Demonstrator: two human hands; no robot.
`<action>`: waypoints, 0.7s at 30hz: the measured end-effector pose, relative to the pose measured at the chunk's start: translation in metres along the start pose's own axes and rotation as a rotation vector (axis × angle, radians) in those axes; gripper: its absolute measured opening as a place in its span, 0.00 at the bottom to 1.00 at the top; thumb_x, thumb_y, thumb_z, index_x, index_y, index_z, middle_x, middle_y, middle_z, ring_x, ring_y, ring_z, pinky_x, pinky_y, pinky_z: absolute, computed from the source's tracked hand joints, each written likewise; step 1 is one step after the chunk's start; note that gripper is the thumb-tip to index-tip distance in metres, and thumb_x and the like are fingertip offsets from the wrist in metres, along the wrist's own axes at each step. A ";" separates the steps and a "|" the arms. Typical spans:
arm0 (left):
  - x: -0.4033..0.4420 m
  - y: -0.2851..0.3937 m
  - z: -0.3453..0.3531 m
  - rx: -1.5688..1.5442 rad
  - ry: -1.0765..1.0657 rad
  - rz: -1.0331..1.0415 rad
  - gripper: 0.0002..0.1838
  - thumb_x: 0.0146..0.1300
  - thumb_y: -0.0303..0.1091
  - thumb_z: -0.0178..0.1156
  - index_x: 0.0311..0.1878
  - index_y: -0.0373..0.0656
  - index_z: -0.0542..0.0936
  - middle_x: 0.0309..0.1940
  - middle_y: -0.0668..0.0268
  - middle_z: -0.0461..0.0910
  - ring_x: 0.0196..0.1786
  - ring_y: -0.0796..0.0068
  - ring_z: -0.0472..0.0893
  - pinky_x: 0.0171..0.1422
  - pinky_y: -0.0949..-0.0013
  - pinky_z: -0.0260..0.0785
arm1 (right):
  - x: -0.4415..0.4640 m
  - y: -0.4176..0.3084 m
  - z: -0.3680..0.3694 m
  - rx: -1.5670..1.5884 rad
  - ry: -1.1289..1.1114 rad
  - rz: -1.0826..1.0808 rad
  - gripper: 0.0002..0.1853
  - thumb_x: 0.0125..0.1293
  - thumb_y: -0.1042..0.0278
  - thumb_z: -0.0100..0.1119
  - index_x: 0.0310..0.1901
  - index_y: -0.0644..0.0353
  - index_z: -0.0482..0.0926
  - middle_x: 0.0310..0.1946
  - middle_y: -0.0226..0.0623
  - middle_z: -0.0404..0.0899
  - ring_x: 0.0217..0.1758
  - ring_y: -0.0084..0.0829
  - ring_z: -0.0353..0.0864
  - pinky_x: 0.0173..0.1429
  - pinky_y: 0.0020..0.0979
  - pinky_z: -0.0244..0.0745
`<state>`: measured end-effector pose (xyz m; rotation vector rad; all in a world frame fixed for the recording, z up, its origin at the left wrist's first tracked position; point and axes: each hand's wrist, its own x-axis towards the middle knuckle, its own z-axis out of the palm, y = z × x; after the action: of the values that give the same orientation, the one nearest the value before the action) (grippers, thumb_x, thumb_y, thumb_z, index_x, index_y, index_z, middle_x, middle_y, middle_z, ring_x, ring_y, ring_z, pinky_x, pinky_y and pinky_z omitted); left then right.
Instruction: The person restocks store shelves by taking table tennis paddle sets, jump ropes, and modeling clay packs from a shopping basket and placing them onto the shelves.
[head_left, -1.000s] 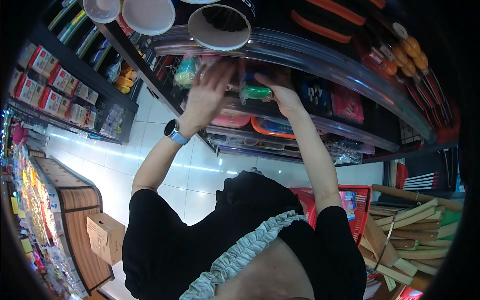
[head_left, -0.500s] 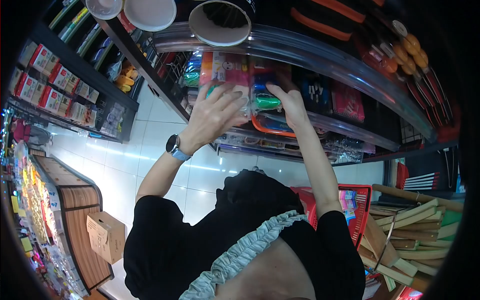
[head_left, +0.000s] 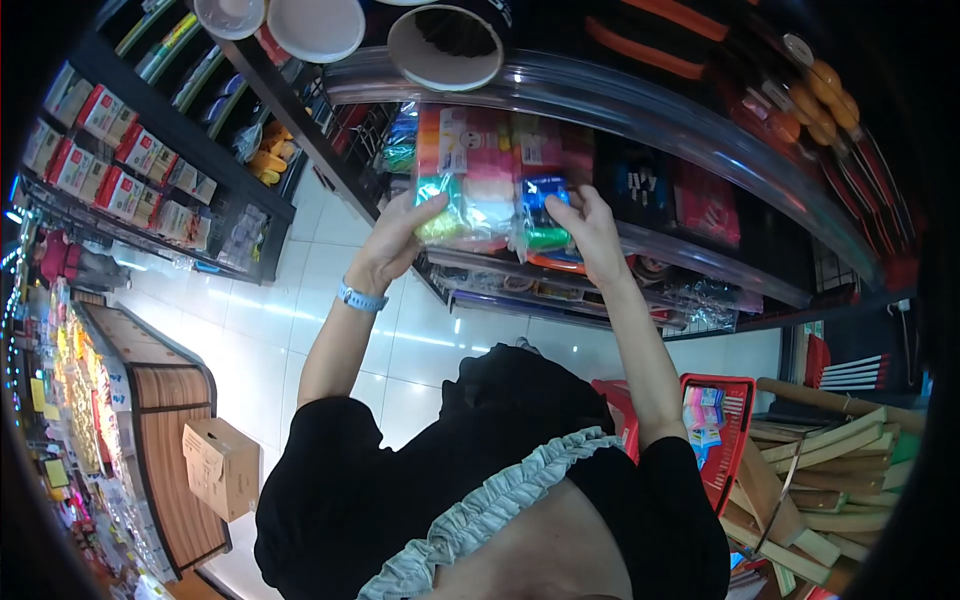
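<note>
My left hand (head_left: 396,240) is closed on the left edge of a clear plastic pack of coloured pieces (head_left: 466,165), its thumb across the green part. Orange, pink, white and yellow also show through the wrapping. Right beside it is a second clear pack with blue and green pieces (head_left: 545,190). My right hand (head_left: 594,232) grips that pack at its right side, thumb on top, the other fingers partly hidden. Both packs are side by side at the front of a dark shelf. What the coloured pieces are, I cannot make out.
A clear shelf rail (head_left: 600,105) runs above my hands, with white-rimmed cups (head_left: 445,75) over it. At the right are a red basket (head_left: 738,440) with small packs and a heap of wooden pieces (head_left: 820,470). A cardboard box (head_left: 222,468) stands at the lower left.
My left hand has moved from over the left pack to its edge, uncovering it. My right hand has shifted slightly down. Both packs now sit in my grip.
</note>
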<state>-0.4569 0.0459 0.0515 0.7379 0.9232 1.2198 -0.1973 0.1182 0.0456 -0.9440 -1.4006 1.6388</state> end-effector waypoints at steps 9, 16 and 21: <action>-0.025 -0.031 0.044 0.198 -0.131 0.047 0.34 0.58 0.34 0.67 0.65 0.37 0.63 0.55 0.64 0.74 0.57 0.76 0.73 0.63 0.70 0.65 | -0.087 -0.001 -0.030 0.138 0.083 -0.184 0.34 0.64 0.76 0.56 0.68 0.69 0.51 0.59 0.44 0.67 0.58 0.28 0.71 0.59 0.27 0.68; -0.010 -0.058 0.112 0.376 -0.426 -0.092 0.37 0.58 0.34 0.68 0.67 0.36 0.62 0.57 0.64 0.72 0.59 0.76 0.70 0.64 0.70 0.62 | -0.171 0.032 -0.078 0.072 0.374 -0.266 0.35 0.65 0.73 0.55 0.69 0.69 0.50 0.62 0.45 0.66 0.61 0.30 0.69 0.64 0.32 0.63; 0.002 -0.112 0.169 0.616 -0.642 -0.086 0.38 0.56 0.34 0.68 0.67 0.35 0.62 0.58 0.63 0.71 0.60 0.77 0.69 0.66 0.69 0.60 | -0.252 0.065 -0.108 0.066 0.657 -0.217 0.36 0.65 0.70 0.56 0.70 0.68 0.50 0.62 0.44 0.65 0.63 0.32 0.67 0.66 0.33 0.61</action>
<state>-0.2563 0.0267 0.0300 1.4577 0.7667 0.5367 0.0031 -0.0699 -0.0183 -1.1148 -0.9469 1.0638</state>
